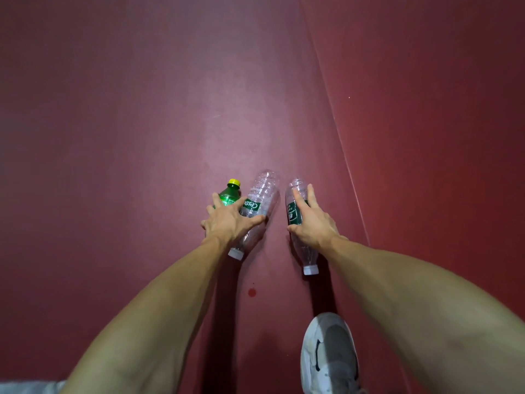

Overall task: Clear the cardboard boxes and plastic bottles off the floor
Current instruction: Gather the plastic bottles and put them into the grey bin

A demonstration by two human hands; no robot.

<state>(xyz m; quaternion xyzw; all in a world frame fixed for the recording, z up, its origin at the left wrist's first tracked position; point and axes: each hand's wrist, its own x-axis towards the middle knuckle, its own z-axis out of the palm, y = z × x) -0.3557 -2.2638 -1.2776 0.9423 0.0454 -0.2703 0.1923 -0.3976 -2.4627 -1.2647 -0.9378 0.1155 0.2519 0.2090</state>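
Note:
Three plastic bottles are at the middle of the dark red floor (142, 123). My left hand (227, 220) spreads over two of them: a small green bottle with a yellow cap (229, 191) and a clear bottle with a green label and white cap (260, 194). Its fingers wrap both. My right hand (312, 223) grips a second clear bottle with a green label (294, 194), whose white cap points toward me. No cardboard box is in view.
A thin seam (341, 146) runs diagonally across the floor to the right of the bottles. My grey and white shoe (329, 354) stands at the bottom right. A small dark spot (251, 292) marks the floor between my arms.

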